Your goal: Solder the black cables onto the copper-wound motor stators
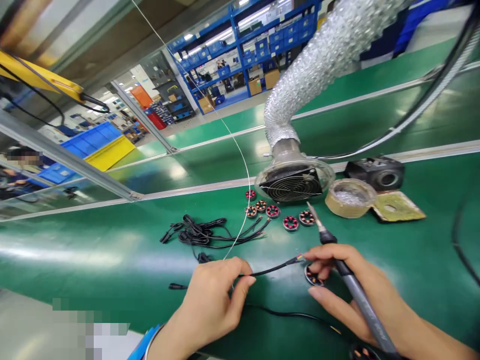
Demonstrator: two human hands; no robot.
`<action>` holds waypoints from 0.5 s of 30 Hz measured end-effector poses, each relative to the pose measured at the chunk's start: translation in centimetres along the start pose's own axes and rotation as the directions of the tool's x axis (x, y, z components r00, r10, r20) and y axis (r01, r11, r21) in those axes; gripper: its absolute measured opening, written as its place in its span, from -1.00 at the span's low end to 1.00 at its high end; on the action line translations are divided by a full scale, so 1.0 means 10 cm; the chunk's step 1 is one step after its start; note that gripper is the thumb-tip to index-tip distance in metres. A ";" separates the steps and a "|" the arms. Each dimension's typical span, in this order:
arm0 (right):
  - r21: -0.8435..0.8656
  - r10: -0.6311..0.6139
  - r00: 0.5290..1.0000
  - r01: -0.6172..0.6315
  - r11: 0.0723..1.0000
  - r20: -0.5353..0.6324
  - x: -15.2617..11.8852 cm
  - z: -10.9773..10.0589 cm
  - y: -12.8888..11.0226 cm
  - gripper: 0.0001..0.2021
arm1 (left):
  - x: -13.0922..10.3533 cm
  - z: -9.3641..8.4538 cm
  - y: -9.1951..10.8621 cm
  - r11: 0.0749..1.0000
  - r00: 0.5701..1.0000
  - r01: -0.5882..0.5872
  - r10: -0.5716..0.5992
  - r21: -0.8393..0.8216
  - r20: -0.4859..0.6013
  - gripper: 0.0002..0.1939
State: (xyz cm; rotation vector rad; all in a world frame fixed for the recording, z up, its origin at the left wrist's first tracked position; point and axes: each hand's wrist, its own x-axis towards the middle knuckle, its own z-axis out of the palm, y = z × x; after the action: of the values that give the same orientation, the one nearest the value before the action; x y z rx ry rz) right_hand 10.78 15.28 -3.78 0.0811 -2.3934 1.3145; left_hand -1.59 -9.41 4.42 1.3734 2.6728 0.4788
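My left hand pinches a black cable between thumb and index finger. The cable's stripped end, with thin coloured wires, points right and meets my right fingertips. In my right hand lies a soldering iron, its tip pointing up and away from me. Under those fingers is a small round motor stator with copper coils, partly hidden; whether they grip it I cannot tell. A thin pale wire, looking like solder, hangs down to behind my left hand.
Bundled black cables lie left of several coiled stators. Behind stand a fume extractor on a silver duct, a tape roll, a yellow sponge and a black holder. Another cable crosses the green bench nearby.
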 end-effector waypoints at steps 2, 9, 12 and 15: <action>0.109 0.042 0.998 -0.037 0.993 -0.044 0.01 0.03 -0.08 -0.69 | 0.06 0.20 0.11 1.000 0.999 -0.011 0.011 -0.020 0.033 -0.88; 0.070 0.035 0.990 -0.026 0.997 -0.133 0.01 0.06 -0.03 -0.81 | 0.33 0.32 0.07 0.966 0.988 0.001 0.040 -0.258 0.152 -0.74; 0.077 0.030 0.992 -0.021 0.997 -0.123 0.03 0.06 -0.01 -0.80 | 0.46 0.26 0.04 0.944 0.997 0.008 0.016 -0.329 0.070 -0.81; 0.102 0.017 0.992 -0.004 0.995 -0.122 0.05 0.06 -0.02 -0.78 | 0.58 0.32 0.13 0.944 1.000 -0.028 0.029 -0.330 -0.003 -0.79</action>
State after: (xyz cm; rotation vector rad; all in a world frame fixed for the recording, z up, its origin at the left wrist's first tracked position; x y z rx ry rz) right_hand 10.20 14.79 -3.73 0.0156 -2.2267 1.4044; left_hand -3.29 -3.30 2.10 1.3100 2.4274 0.8810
